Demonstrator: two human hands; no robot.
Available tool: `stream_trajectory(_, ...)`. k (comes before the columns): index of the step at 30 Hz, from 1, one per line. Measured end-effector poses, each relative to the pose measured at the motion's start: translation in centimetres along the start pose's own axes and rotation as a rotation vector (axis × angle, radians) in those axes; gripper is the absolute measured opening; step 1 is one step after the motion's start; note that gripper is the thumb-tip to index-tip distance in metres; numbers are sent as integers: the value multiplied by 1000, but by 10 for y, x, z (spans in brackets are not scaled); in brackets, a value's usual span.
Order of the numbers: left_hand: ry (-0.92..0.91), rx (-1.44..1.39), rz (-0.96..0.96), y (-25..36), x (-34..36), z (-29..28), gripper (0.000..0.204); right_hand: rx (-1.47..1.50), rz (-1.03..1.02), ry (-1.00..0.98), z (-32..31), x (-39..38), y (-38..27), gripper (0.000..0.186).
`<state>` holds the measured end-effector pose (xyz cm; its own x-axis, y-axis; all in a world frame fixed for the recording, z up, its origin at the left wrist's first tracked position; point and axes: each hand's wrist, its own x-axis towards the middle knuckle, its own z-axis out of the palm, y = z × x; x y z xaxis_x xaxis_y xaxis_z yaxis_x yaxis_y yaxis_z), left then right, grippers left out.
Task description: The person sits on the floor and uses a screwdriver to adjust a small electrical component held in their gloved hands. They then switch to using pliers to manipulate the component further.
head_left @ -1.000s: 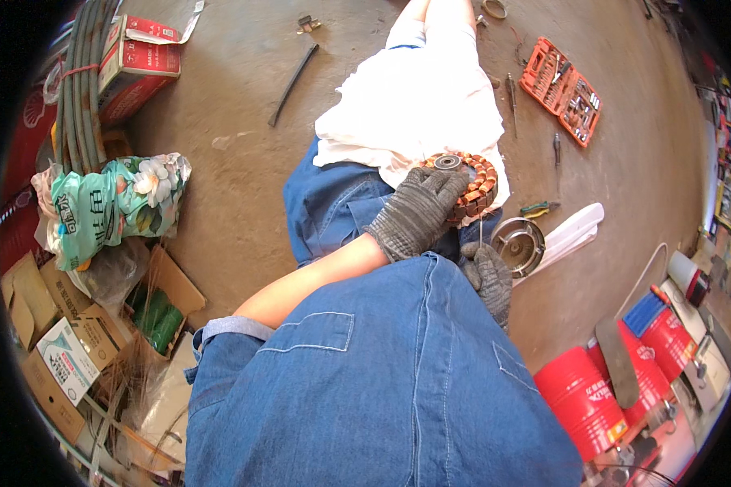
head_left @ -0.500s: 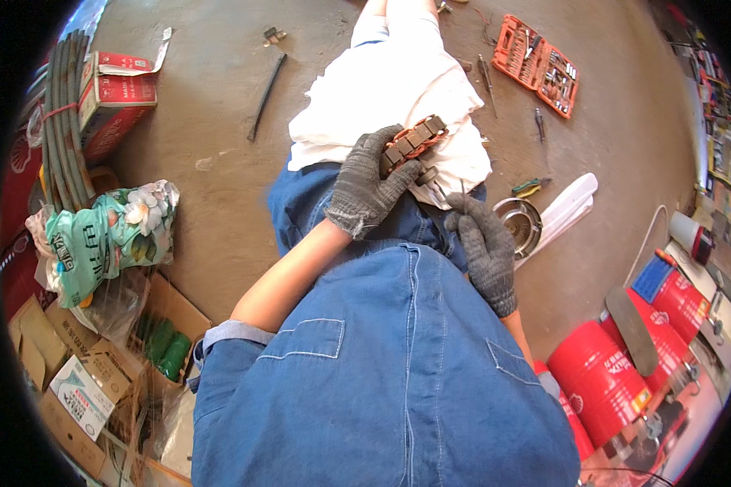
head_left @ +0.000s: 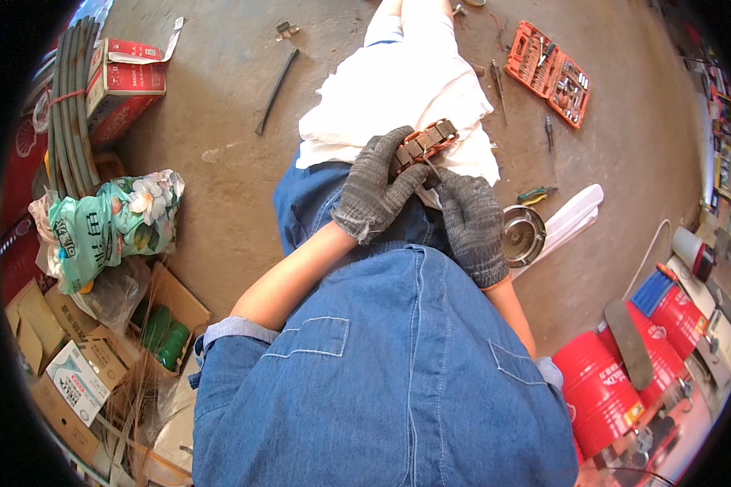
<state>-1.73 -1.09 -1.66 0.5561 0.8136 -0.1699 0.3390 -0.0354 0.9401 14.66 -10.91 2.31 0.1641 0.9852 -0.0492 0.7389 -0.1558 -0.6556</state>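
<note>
My left hand (head_left: pixel 374 188), in a dark grey knitted glove, is closed around a motor stator (head_left: pixel 424 148) with dark metal blocks and copper-coloured windings. The stator is held tilted above the white cloth (head_left: pixel 390 101) on my lap. My right hand (head_left: pixel 473 227), gloved alike, is closed with its fingertips at the stator's near side. Between these fingers shows a thin metal tool (head_left: pixel 433 169), its tip touching or very close to the stator. The glove hides the rest of the tool, so its exact kind cannot be seen.
Right of my lap lie a round metal housing (head_left: pixel 522 235), white blades (head_left: pixel 573 217), pliers (head_left: pixel 536 196) and an orange socket set (head_left: pixel 549 73). Red drums (head_left: pixel 597 394) stand at the lower right. Cartons (head_left: pixel 77 381), a green bag (head_left: pixel 97 235) and bundled hose (head_left: pixel 71 109) are on the left.
My right hand has moved up and left, bringing the thin tool from beside my lap to the stator. My left hand keeps its hold on the stator. The whole view has shifted slightly.
</note>
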Motion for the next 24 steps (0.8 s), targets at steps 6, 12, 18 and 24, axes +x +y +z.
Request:
stream_trajectory(6,-28,118,53,12,3,-3,64,10,-33,26,-6,16,-13,26)
stream_trajectory(12,37,211,68,13,7,2,67,-173,-58,-156,-32,28,-28,28)
stream_trajectory(18,32,288,44,23,7,9,72,-383,-268,-256,-55,43,-31,28)
stream_trajectory(24,58,373,218,27,6,23,82,-506,-200,-525,-103,73,-40,28)
